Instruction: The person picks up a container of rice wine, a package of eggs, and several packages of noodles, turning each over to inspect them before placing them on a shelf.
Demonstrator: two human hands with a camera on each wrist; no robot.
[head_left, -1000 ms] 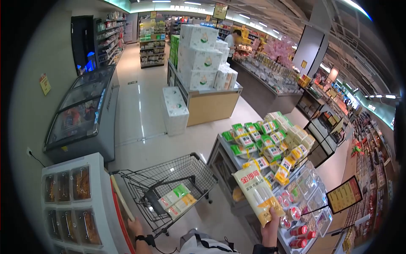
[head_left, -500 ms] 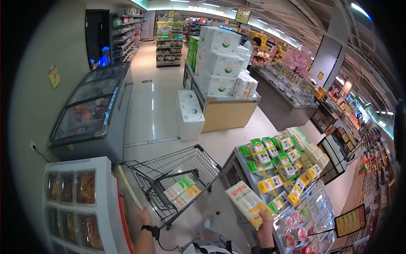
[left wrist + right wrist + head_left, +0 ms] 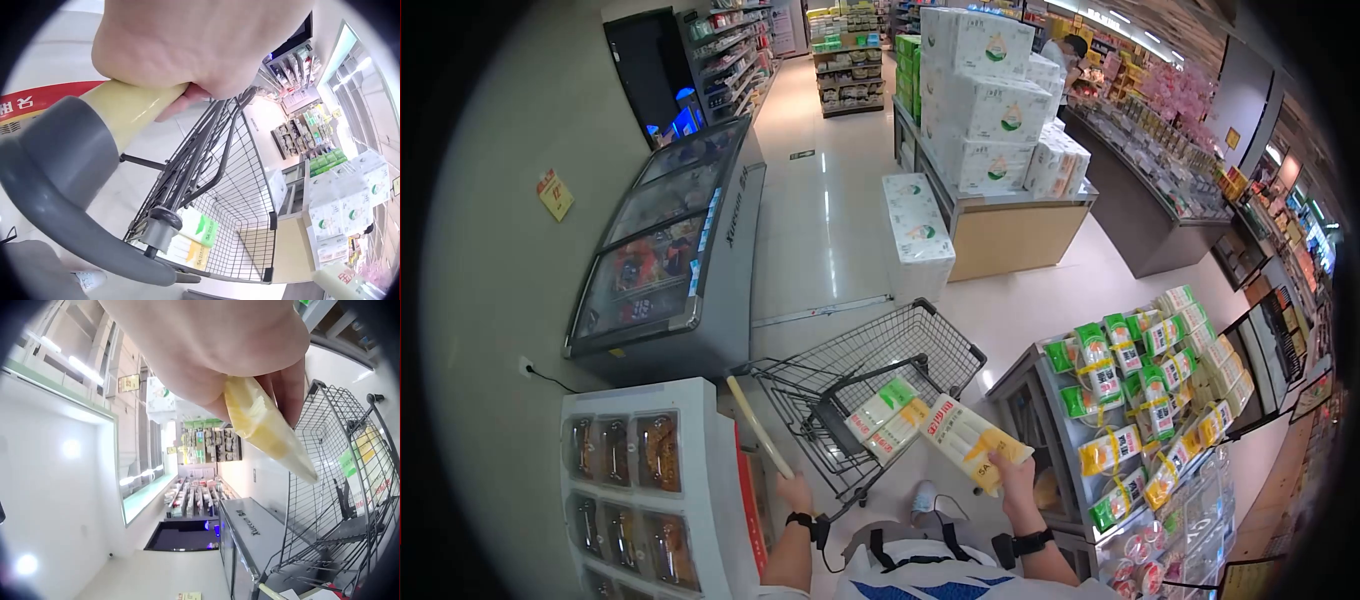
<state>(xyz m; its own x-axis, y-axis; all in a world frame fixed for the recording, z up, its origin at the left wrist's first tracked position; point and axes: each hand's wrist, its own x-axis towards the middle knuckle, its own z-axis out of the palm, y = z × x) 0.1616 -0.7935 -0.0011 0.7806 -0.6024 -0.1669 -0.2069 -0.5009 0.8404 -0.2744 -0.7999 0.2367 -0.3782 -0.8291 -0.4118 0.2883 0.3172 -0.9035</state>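
We see a packet between the shopping cart and the display table, its yellow end gripped by our right hand's fingers. Our left hand wraps its fingers round the cart handle. Two similar packs lie in the cart.

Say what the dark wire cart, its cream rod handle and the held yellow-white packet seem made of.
Dark wire cart: probably metal, dull coated finish; thin bars. Cream rod handle: perhaps smooth plastic; bright highlight. Held yellow-white packet: apparently glossy plastic film; creases catch light.
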